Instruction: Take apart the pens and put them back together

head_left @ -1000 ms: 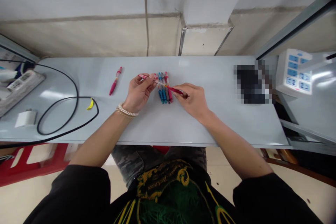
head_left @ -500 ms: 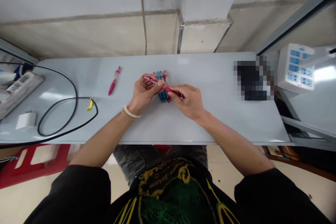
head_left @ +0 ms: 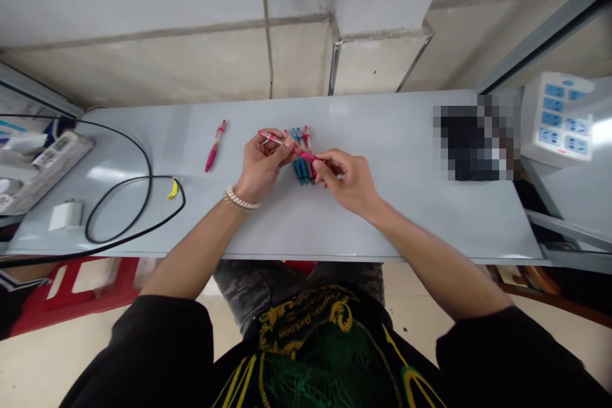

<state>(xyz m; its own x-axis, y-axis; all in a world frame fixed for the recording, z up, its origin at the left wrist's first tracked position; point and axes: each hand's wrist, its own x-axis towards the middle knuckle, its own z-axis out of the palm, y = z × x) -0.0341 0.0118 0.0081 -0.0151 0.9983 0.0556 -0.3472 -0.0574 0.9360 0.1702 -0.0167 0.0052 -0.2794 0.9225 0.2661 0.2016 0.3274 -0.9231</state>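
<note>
Above the table [head_left: 382,229], the pen [head_left: 306,154] slants across your grasp: your left hand [head_left: 264,164] pinches its clear end, your right hand [head_left: 348,182] its pink end. Pinches pulling out of line could bend or slip the barrel; a slackened hold might drop it onto the row [head_left: 302,171] just beneath, scattering it. The second pink pen [head_left: 215,146] lies well apart, leftward.

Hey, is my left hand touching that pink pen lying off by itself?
Apart. The head view shows bare tabletop between your left hand and the lone pink pen.
</note>
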